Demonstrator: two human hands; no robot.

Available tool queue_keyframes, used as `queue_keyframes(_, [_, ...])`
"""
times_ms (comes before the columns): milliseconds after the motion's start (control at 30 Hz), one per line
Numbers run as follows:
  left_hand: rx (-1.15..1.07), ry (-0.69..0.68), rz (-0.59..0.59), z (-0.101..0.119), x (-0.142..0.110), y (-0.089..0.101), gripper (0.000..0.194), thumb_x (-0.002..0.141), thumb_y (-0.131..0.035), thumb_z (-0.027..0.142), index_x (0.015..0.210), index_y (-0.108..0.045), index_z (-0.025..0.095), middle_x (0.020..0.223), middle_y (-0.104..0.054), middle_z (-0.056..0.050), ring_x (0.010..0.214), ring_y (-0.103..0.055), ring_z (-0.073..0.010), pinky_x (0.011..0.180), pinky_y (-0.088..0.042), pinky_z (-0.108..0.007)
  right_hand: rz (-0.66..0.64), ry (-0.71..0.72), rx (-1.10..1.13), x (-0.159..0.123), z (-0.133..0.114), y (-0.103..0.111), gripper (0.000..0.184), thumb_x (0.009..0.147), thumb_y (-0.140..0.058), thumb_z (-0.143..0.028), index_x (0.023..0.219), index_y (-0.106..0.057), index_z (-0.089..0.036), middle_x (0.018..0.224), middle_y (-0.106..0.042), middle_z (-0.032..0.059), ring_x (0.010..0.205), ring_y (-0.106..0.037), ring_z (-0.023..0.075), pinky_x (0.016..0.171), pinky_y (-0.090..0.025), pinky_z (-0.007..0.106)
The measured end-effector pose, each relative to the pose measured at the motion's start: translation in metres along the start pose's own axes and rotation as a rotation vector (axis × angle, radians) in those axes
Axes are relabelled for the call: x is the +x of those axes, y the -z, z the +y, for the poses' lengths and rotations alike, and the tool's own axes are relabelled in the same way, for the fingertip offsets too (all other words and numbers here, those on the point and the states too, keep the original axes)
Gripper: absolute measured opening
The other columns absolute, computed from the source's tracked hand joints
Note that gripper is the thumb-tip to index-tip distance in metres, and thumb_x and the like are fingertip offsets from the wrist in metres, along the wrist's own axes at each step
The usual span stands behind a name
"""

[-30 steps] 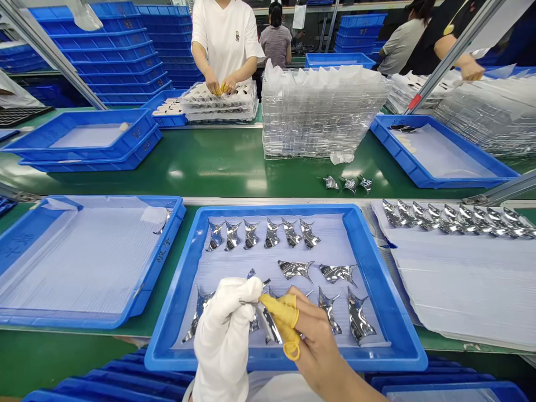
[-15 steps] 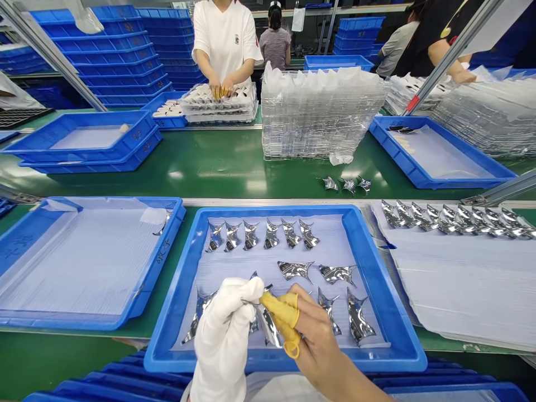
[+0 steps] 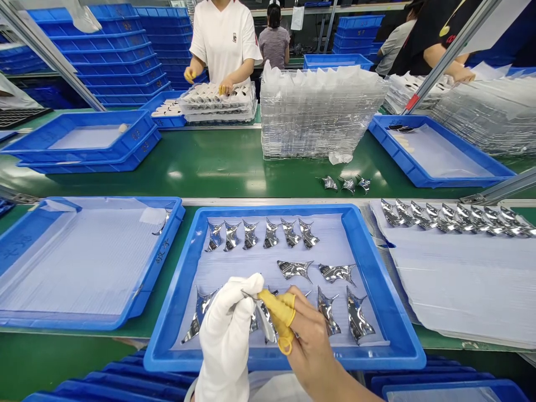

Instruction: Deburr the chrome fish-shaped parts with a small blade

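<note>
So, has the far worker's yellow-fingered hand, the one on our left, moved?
Yes: that hand has lifted off the stack of white trays, sideways toward the stacked blue plastic crates.

White glove [image 3: 226,335], yellow finger cots [image 3: 278,314], blue tray [image 3: 288,358], silver pieces [image 3: 295,270].

Shiny foil pc [image 3: 267,324] is held btw white-gloved L hand [image 3: 226,335] & R hand [image 3: 312,349] w/ yellow finger cots [image 3: 278,312], above blue tray [image 3: 377,360] w/ more foil pcs [image 3: 295,270].

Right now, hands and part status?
Gloved left hand and finger-cotted right hand pinching shiny foil piece. Above blue tray. Next foil piece right beside right hand.
</note>
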State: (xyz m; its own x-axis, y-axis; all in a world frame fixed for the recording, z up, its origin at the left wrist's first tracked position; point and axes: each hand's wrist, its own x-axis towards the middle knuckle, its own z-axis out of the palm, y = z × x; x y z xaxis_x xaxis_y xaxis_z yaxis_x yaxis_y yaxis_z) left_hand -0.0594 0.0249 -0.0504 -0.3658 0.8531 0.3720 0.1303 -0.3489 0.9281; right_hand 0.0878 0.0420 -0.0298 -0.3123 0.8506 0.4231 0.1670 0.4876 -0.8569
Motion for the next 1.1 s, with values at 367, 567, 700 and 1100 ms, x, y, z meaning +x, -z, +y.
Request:
queue_keyframes(367, [-0.022,0.037,-0.016,-0.008,-0.0021,0.0,0.025,0.097,-0.068,0.018,0.116,-0.079,0.03,0.111,-0.081,-0.001,0.101,-0.075,-0.0181,0.089,-0.061,-0.029,0.006,-0.08,0.12,0.0039,0.0026,-0.0042,0.045,0.093,-0.045,-0.001,0.107,-0.08,-0.027,0.066,-0.051,-0.001,0.066,-0.044,0.0189,0.06,-0.039,0.029])
queue_keyframes(567, [-0.056,0.108,-0.002,-0.0085,-0.0051,0.0025,0.024,0.098,-0.068,0.02,0.116,-0.079,0.031,0.113,-0.082,-0.002,0.106,-0.075,-0.0175,0.096,-0.059,-0.028,-0.021,-0.021,0.099,0.0061,0.0043,0.0001,0.054,0.092,-0.045,0.001,0.122,-0.076,-0.03,0.072,-0.056,-0.0009,0.068,-0.045,0.0186,0.061,-0.041,0.028])
queue_keyframes(700, [-0.082,0.129,0.013,-0.0033,-0.003,-0.0014,0.02,0.096,-0.071,0.024,0.113,-0.081,0.03,0.11,-0.083,-0.002,0.103,-0.076,-0.0175,0.094,-0.06,-0.027,0.007,0.038,0.026,0.0037,0.0075,-0.0005,0.058,0.092,-0.045,0.004,0.131,-0.071,-0.03,0.072,-0.057,0.0,0.068,-0.046,0.0195,0.061,-0.042,0.029])
queue_keyframes(1100, [-0.035,0.175,0.042,-0.0039,-0.0061,-0.0034,0.017,0.092,-0.076,0.031,0.108,-0.082,0.027,0.111,-0.083,-0.005,0.102,-0.08,-0.0222,0.095,-0.063,-0.031,0.051,-0.075,0.045,0.0027,0.005,-0.0097,0.038,0.092,-0.044,0.002,0.081,-0.072,-0.021,0.067,-0.052,-0.0002,0.067,-0.046,0.0182,0.058,-0.038,0.029])
